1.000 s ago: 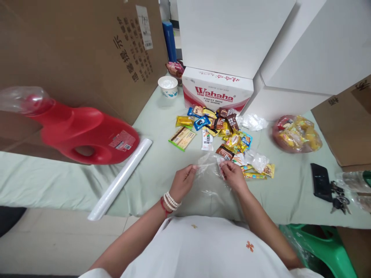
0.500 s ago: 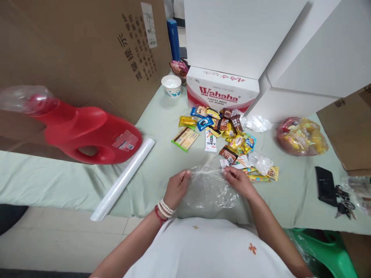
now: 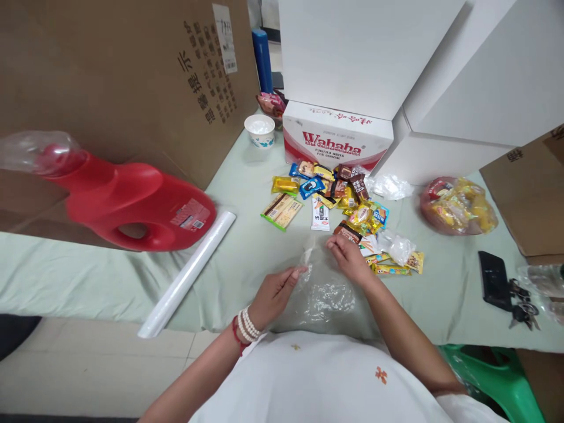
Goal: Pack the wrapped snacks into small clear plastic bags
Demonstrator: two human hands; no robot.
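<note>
Clear plastic bag [image 3: 324, 294]: one, crumpled, lay on the pale green cloth [image 3: 247, 247] at the near edge of the table, just in front of the person's white top. Head view, two hands on it. Left hand [image 3: 275, 291] had thumb and fingertips pinched on the bag's left edge; right hand [image 3: 350, 258] had its fingertips closed on the bag's upper rim, close to the nearest wrappers. Left wrist carried one red cord and a wound strand of white beads [image 3: 244, 324]. Counted: one red detergent jug [image 3: 132, 202] on its side, its cap under clear film; one roll of clear film [image 3: 187, 273] just beside it; one paper cup [image 3: 259, 130]; one white and red carton [image 3: 337, 138]; one blue bottle [image 3: 263, 59]; one black phone [image 3: 494, 281] with one bunch of keys [image 3: 522, 302] touching it; one pinkish bag of yellow snacks [image 3: 458, 205]. Loose snack packets [image 3: 339, 200] lay between the carton and the right hand; they overlapped, so no exact count, well over a dozen. Cut off: green stool [image 3: 493, 376] at the lower right, brown cardboard box [image 3: 132, 76] at the top left. Carton read "Wahaha" and "PURIFIED WATER FOR DRINKING". Cardboard box bore Chinese characters and a white label, too small to read; wrapper print was mostly illegible.
</note>
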